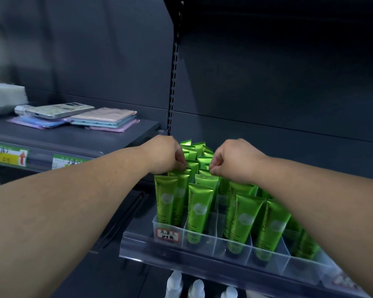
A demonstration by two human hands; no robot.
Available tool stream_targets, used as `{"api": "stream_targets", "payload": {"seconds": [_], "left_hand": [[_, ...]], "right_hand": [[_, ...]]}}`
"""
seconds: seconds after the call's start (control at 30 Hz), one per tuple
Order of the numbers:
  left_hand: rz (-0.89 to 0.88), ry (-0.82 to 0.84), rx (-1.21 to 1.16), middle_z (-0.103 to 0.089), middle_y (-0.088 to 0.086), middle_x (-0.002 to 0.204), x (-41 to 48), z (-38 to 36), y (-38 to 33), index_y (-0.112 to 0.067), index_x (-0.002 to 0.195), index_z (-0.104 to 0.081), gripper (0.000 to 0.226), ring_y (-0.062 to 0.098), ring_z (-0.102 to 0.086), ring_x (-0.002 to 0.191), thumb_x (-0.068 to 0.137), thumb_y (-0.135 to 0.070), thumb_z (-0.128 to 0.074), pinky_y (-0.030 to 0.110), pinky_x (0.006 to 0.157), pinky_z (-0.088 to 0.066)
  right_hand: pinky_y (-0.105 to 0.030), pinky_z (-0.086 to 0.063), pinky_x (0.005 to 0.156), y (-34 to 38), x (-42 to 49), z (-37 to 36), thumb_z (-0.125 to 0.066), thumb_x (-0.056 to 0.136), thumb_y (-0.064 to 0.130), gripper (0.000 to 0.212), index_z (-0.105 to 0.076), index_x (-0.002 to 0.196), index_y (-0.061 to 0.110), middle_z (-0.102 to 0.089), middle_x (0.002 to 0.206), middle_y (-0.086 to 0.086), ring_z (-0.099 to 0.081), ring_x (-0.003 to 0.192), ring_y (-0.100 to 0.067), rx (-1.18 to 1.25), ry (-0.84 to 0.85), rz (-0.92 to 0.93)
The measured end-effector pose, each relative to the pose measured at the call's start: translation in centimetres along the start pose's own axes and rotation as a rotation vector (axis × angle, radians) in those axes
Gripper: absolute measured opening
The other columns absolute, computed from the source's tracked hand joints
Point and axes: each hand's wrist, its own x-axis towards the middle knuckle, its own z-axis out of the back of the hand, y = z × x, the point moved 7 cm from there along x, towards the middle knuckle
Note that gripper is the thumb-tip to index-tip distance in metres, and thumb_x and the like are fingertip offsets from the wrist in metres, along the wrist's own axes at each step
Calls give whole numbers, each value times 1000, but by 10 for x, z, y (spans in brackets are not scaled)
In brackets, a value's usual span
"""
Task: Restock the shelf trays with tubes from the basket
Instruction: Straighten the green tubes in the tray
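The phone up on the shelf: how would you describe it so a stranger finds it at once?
Look at the dark shelf left of the green tubes. The phone lies face down there on pastel packets. It alone has a metal edge and camera lenses.

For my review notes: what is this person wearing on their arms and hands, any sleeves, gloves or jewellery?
Nothing worn shows. The left hand and right hand are ungloved, and both forearms are bare to the frame edge: no sleeve, watch or bracelet. The fingers are mostly hidden, so rings cannot be ruled out.
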Motion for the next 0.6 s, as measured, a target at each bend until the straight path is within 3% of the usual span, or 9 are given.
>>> {"api": "stream_targets", "payload": {"seconds": [0.13,0.3,0.43,0.6], "left_hand": [[-10,6,16,-70,-11,102,-1,-1,3,-26,102,-73,20,1,-55,81,86,-35,-66,16,71,-39],[39,-34,-29,-62,-13,78,1,6,14,-26,97,-73,25,7,-57,78,86,-46,-62,20,70,-40],[37,-136,-60,-71,-9,96,11,16,15,-27,99,-73,20,6,-58,83,86,-39,-64,18,74,-40],[-14,-20,49,-69,-8,111,24,1,2,-27,110,-70,23,8,-63,97,87,-31,-66,15,79,-40]], "right_hand": [[-30,-49,91,-6,0,7,-68,86,33,10,-76,86,26,-60,76,19,-57,96,-9,40,-18,2],[-24,-45,88,-26,4,20,-63,90,32,11,-74,89,30,-56,79,20,-57,102,-11,47,-126,-40],[-25,-46,90,-27,7,13,-64,90,29,11,-73,96,31,-66,95,15,-58,103,-10,32,-84,-42],[-33,-47,96,-20,14,1,-63,90,31,15,-72,103,30,-68,107,10,-51,112,-11,-46,-14,-32]]}}
